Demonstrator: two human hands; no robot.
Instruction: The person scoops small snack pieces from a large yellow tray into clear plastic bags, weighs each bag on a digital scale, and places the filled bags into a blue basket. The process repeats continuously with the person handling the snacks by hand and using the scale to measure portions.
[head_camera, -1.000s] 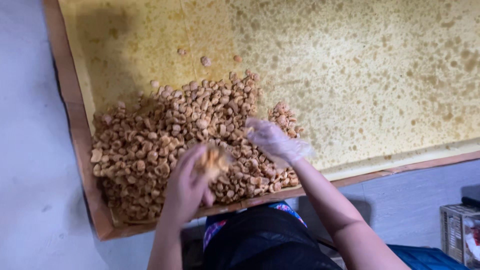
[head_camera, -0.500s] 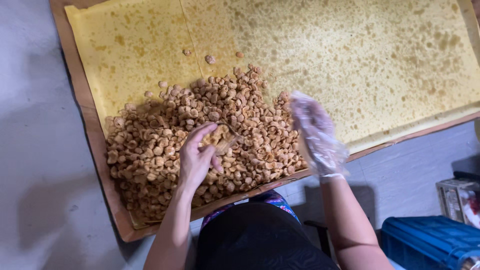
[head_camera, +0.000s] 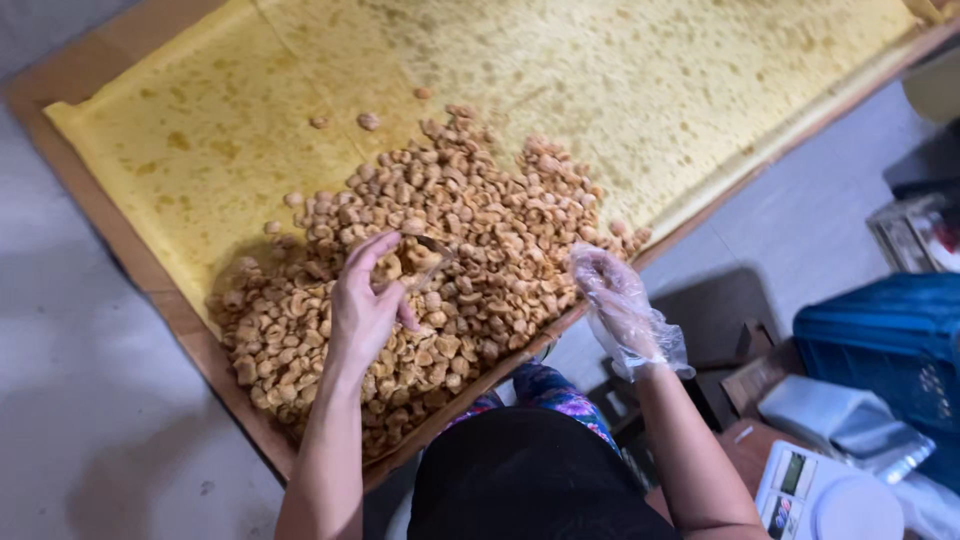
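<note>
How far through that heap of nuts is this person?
Hard to tell how much is done: no sorted batch shows. Most of the yellow liner in the wooden tray is bare, apart from a few stray nuts. In hand: the left hand holds a small tool over the cashew pile; the gloved right hand rests at its edge. Left: the big pile.

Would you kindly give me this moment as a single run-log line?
left hand: bare, pinching small tool over nut pile | right hand: clear glove, at pile's edge, grip unclear | tray: yellow liner

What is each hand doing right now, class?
Left hand: bare, pinching a small thin tool over the cashew pile.
Right hand: gloved, loosely open, holding nothing visible.
</note>
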